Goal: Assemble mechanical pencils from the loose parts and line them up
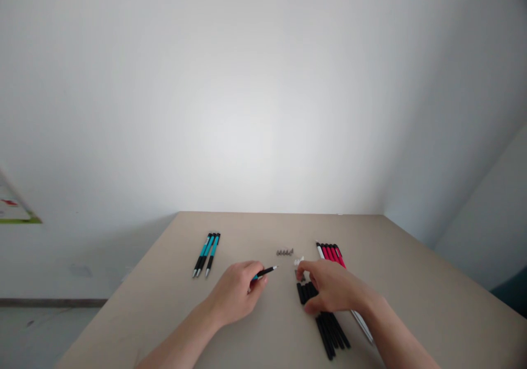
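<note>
My left hand [239, 291] is closed around a blue and black pen [265, 272] whose tip points right, just above the beige table [403, 281]. My right hand [329, 285] rests over a group of black pen barrels [329, 330], fingers curled and pinching at small white parts [298, 261]; what sits between the fingertips is too small to name. A short row of small metal tips [285, 252] lies just beyond both hands.
Three assembled blue and black pens [207, 254] lie at the left. Several red pen parts [332, 252] lie at the right with a white one beside them. A thin white rod [362, 325] shows under my right wrist. A white wall stands behind the table.
</note>
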Available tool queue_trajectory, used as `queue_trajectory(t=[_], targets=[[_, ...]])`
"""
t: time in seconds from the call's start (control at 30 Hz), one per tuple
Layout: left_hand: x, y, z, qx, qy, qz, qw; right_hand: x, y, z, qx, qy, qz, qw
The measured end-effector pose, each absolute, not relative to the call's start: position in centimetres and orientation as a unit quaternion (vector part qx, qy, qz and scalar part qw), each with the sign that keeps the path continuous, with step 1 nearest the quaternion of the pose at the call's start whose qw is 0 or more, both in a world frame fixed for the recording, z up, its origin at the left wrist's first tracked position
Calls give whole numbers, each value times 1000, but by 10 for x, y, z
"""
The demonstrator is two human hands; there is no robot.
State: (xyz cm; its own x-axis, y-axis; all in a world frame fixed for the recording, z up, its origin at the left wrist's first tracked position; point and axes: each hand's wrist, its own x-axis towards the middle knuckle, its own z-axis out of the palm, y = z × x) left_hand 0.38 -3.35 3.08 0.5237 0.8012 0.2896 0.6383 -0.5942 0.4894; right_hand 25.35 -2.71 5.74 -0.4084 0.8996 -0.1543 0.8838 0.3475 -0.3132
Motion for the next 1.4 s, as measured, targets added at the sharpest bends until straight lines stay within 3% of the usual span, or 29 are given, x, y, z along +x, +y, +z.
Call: queue_trajectory(t=[0.23,0.53,0.83,1.13,1.4], targets=[[3,-33,29,864,414,243,154,251,-28,58,-526,-834,164,38],[3,-33,28,866,421,228,144,245,-30,61,-475,-858,147,130],[3,-32,30,856,389,273,203,233,-37,63,-419,-850,201,248],[4,-32,21,824,371,349,246,209,-45,45,-357,-850,247,300],[4,-30,23,826,382,332,247,205,-41,43,-378,-826,252,332]])
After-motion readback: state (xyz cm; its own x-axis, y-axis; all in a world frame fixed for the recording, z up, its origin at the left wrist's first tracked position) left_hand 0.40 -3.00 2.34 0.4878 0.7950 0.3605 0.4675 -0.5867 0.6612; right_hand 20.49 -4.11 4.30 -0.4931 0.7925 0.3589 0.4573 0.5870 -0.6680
